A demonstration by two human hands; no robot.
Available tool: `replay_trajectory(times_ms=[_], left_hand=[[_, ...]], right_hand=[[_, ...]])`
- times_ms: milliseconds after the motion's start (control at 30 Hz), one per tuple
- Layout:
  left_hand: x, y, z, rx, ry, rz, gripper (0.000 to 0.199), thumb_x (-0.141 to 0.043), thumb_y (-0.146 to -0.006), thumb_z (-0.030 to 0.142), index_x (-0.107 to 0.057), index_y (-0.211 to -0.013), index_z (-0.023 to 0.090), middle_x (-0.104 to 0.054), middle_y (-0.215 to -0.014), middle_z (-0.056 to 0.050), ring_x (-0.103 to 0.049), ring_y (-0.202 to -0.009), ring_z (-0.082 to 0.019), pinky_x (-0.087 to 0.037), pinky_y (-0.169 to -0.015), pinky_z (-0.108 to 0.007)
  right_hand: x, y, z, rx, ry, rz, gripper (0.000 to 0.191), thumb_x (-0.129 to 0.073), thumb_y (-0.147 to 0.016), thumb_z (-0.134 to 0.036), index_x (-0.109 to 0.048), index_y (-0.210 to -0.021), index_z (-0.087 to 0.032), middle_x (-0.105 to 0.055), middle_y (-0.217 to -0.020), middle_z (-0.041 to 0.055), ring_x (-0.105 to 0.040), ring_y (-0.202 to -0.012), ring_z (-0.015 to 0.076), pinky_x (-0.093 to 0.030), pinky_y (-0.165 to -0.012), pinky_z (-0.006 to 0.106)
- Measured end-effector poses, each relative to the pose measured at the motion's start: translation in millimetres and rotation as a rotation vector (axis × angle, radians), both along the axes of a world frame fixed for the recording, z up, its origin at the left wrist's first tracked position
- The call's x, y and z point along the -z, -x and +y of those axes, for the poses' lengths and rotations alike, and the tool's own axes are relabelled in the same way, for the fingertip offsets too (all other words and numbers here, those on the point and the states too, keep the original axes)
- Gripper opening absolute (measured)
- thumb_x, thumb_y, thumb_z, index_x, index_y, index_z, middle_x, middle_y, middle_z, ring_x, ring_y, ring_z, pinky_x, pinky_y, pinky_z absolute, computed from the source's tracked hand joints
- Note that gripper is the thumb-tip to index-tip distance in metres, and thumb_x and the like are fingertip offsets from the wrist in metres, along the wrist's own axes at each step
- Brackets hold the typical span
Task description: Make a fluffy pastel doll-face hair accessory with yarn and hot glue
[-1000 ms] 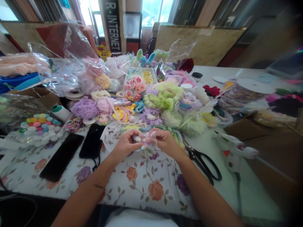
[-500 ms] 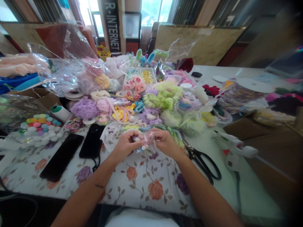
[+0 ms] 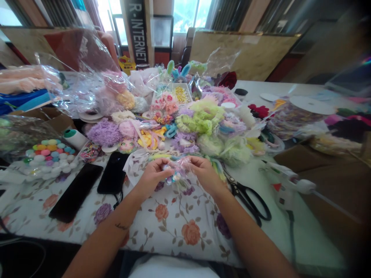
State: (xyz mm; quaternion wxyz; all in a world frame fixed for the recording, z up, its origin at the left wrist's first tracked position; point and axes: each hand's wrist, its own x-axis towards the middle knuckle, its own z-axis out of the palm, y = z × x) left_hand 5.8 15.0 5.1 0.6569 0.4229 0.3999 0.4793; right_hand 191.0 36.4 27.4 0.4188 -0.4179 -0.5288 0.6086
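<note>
Between my two hands is a small clear plastic bag (image 3: 176, 177) with shiny pastel pieces in it, too small to make out. My left hand (image 3: 155, 174) pinches its left side, thumb against fingers. Opposite it, my right hand (image 3: 202, 172) is closed on the bag's right side. Both hands are just above the flowered cloth (image 3: 162, 231). Pale green and yellow strands (image 3: 217, 168) lie behind and beside the right hand. Black-handled scissors (image 3: 246, 197) rest to the right of it.
Two dark phones (image 3: 75, 192) lie at the left, near a bag of coloured pompoms (image 3: 48, 156). A heap of ribbons, yarn and lime green netting (image 3: 207, 116) spreads behind my hands. At the right are a glue gun (image 3: 285, 173) and a brown cardboard box (image 3: 330, 173).
The bag has shifted slightly, and more of its shiny pieces show below my left fingers. Both hands have kept their hold with small finger movements.
</note>
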Motion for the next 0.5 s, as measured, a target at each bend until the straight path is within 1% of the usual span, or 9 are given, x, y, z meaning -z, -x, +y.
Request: replay_trajectory(times_ms=[100, 200, 300, 400, 500], left_hand=[[-0.1, 0.7, 0.7, 0.001, 0.019, -0.017, 0.025, -0.078, -0.07, 0.028, -0.067, -0.09, 0.016, -0.062, -0.07, 0.002, -0.055, -0.058, -0.007, -0.043, -0.057, -0.018], [-1.1, 1.7, 0.5, 0.038, 0.029, -0.052, 0.028, -0.077, -0.072, 0.029, -0.067, -0.095, 0.016, -0.065, -0.075, 0.0, -0.057, -0.061, -0.008, -0.044, -0.06, -0.02], [-1.2, 2.4, -0.5, 0.072, 0.017, -0.086, 0.036, -0.08, -0.068, 0.023, -0.067, -0.101, 0.017, -0.067, -0.083, -0.002, -0.06, -0.069, -0.01, -0.046, -0.065, -0.021], [0.0, 2.4, -1.2, 0.092, 0.007, -0.077, 0.047, -0.082, -0.063, 0.016, -0.066, -0.107, 0.019, -0.065, -0.085, -0.002, -0.057, -0.067, -0.01, -0.043, -0.061, -0.02], [0.1, 2.1, -1.0, 0.089, -0.012, -0.084, 0.045, -0.081, -0.064, 0.014, -0.067, -0.106, 0.019, -0.065, -0.089, -0.003, -0.058, -0.072, -0.011, -0.044, -0.064, -0.02]], right_hand=[[-0.3, 1.5, -0.9, -0.043, 0.017, -0.004, 0.028, -0.071, -0.073, -0.043, -0.062, -0.069, -0.017, -0.055, -0.061, -0.0028, -0.045, -0.057, 0.0106, -0.035, -0.056, 0.024], [-2.9, 2.2, -2.8, 0.002, 0.023, -0.007, 0.032, -0.073, -0.072, -0.046, -0.06, -0.069, -0.017, -0.054, -0.062, -0.0026, -0.044, -0.057, 0.0105, -0.034, -0.056, 0.024], [-5.2, 0.6, -3.2, 0.038, 0.022, 0.006, 0.034, -0.074, -0.07, -0.047, -0.059, -0.065, -0.017, -0.052, -0.06, -0.0033, -0.041, -0.055, 0.0096, -0.032, -0.054, 0.024], [-5.4, -2.8, -1.4, 0.043, 0.008, -0.009, 0.034, -0.075, -0.07, -0.047, -0.061, -0.064, -0.017, -0.052, -0.059, -0.0033, -0.041, -0.055, 0.0097, -0.032, -0.055, 0.024], [-3.2, -6.1, 1.0, 0.018, -0.009, -0.034, 0.033, -0.074, -0.071, -0.047, -0.063, -0.066, -0.016, -0.054, -0.06, -0.0025, -0.043, -0.057, 0.0104, -0.033, -0.057, 0.025]])
